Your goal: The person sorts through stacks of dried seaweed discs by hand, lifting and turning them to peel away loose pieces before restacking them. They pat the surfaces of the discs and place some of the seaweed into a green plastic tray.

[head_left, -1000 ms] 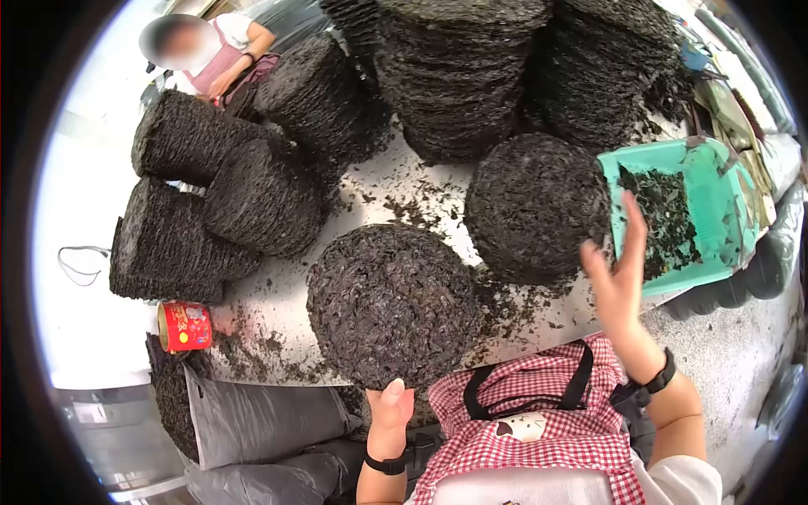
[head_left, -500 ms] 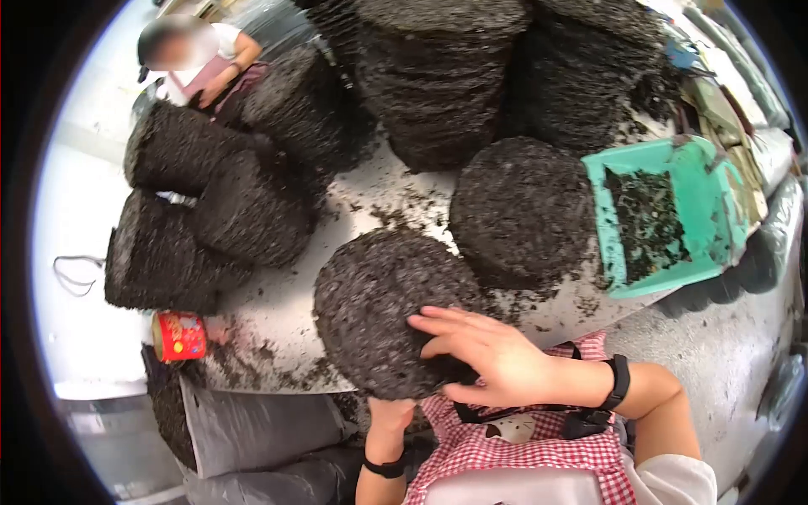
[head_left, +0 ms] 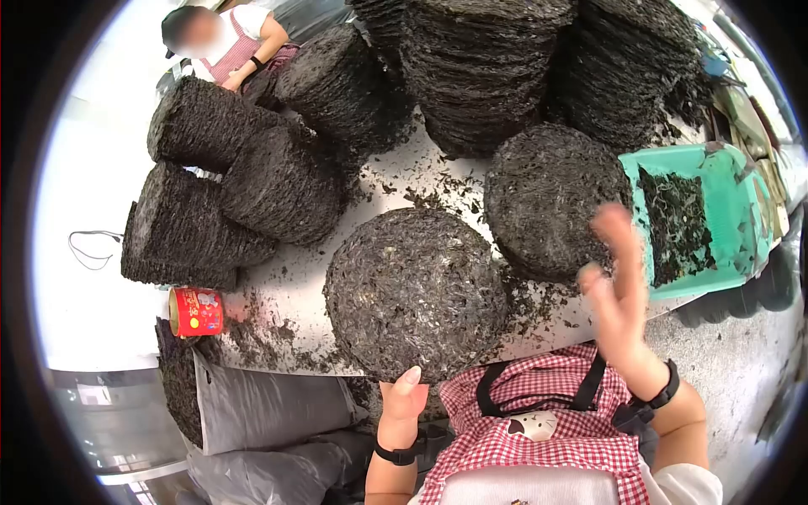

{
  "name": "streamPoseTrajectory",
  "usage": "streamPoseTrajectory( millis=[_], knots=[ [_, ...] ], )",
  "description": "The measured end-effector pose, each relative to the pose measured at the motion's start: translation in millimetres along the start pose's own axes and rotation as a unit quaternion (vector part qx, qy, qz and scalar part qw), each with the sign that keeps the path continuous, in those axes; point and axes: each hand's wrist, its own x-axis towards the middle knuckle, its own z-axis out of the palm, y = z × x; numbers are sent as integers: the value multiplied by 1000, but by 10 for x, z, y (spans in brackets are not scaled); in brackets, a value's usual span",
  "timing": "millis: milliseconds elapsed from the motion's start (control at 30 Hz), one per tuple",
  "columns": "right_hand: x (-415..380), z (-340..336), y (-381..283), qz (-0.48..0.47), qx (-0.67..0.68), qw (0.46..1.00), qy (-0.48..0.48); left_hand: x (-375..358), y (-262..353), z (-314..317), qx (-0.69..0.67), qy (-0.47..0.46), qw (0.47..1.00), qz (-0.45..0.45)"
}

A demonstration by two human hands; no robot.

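A round dark disc of dried seaweed [head_left: 412, 295] lies in front of me at the near edge of the table. My left hand [head_left: 404, 397] grips its near rim, with the thumb on top and the fingers hidden below. My right hand [head_left: 619, 286] is raised to the right of the disc, blurred, with thumb and fingers apart and nothing in it. Behind that hand stands a second round stack [head_left: 551, 198], beside a green basket [head_left: 745, 210] holding dark seaweed pieces.
Tall dark stacks [head_left: 484, 76] stand at the back, and more stacks [head_left: 202, 126] lie tilted at the left. A red tin [head_left: 198, 312] is at the left table edge. Grey bags [head_left: 269, 404] lie below. Another person [head_left: 244, 42] sits at the back left.
My right hand has lifted off the disc and moved right and up. My left thumb now shows on the disc's rim. The whole view has shifted slightly.
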Motion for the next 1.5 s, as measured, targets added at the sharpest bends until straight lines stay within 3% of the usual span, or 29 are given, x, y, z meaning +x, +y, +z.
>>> streamPoseTrajectory(
  millis=[33,100,167,300,333,433,567,667,700,833,1000,1100,1233,1267,1400,1500],
  knots=[
    [56,20,-216,-88,-143,975,-143,4,-6,22,5,-8,1000,2],
    [-39,272,-321,-115,-31,950,-290,26,18,172,21,-26,999,16],
    [-127,466,-438,-154,-47,914,-373,-3,111,444,40,-39,998,36],
    [-156,587,-391,-150,-13,906,-394,-5,83,296,110,-71,990,51],
    [-138,575,-379,-149,-10,902,-404,3,98,385,73,-85,990,80],
    [-113,520,-347,-128,23,903,-409,-33,140,291,86,-76,993,23],
    [-134,466,-268,-104,20,915,-390,-28,82,239,66,-85,993,42],
    [-85,441,-382,-92,67,931,-348,-36,99,235,166,-65,984,23],
    [-59,423,-469,-73,95,932,-342,-21,184,386,325,-52,943,55],
    [-82,578,-507,-68,27,941,-331,10,87,528,302,-97,944,88],
    [-31,552,-458,-49,63,922,-378,72,82,539,246,-97,953,150],
    [-21,531,-410,-27,120,916,-381,90,139,414,317,-144,934,81],
    [-57,501,-511,-65,46,914,-397,77,2,454,342,-76,925,147],
    [-46,487,-525,-66,47,914,-398,48,-12,501,289,-66,944,146],
    [-52,478,-546,-72,60,914,-395,49,47,479,339,-95,929,115],
    [-61,501,-504,-52,47,911,-406,60,53,468,283,-79,953,71]
  ],
)
